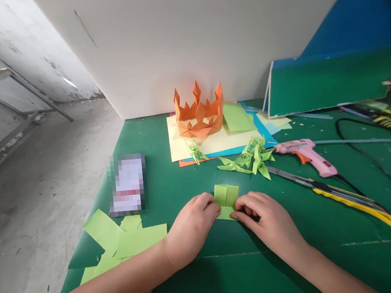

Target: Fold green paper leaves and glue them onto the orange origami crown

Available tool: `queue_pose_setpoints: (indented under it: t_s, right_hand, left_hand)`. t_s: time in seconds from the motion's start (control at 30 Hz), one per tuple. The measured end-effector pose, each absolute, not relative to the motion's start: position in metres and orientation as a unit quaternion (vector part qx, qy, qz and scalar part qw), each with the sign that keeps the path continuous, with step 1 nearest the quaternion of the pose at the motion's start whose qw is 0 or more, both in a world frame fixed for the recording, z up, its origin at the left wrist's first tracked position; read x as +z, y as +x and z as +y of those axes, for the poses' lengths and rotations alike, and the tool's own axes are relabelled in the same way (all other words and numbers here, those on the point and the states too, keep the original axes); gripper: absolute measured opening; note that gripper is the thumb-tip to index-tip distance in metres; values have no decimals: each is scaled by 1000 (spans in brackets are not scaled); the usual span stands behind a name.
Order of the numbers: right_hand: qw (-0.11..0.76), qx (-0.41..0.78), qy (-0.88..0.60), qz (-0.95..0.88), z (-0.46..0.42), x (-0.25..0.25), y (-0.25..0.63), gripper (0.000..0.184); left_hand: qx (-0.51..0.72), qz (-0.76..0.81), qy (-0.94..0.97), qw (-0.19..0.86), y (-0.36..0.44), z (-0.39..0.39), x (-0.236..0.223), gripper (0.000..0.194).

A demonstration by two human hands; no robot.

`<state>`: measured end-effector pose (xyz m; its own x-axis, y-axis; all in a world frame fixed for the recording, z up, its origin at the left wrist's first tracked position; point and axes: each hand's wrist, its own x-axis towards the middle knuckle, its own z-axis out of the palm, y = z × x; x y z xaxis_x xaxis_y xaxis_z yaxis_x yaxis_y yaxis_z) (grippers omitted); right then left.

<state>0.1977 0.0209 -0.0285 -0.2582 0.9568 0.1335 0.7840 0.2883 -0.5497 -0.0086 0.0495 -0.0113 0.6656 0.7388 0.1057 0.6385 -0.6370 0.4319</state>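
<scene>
A small light green square of paper [226, 195] with a crease down its upper half lies between my hands, low over the green tabletop. My left hand [195, 221] pinches its left edge, fingers closed. On the other side my right hand [264, 211] holds the right edge between thumb and forefinger. Just beyond the square is a cluster of folded green paper pieces [251, 157], and a single folded green piece [196, 152] sits farther left. Several loose green paper sheets [140, 241] are spread by my left forearm, which partly covers them.
An orange paper crown [200, 118] stands on stacked coloured paper [174, 141] at the back. To the right lie a pink glue gun [305, 153] with a black cord and a yellow-handled utility knife [354, 203]. A blurred-out phone [128, 184] is at the left edge.
</scene>
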Motion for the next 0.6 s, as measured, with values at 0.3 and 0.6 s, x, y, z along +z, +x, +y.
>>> queue_pose_setpoints:
  t_s: [0.3, 0.6]
  right_hand:
    - [220, 190, -575, -765, 22, -30, 198, 23]
    - [217, 186, -576, -766, 21, -30, 196, 23]
  left_hand:
    - [133, 290, 934, 163, -9, 47, -9, 26]
    - [-13, 273, 953, 135, -13, 45, 2, 35]
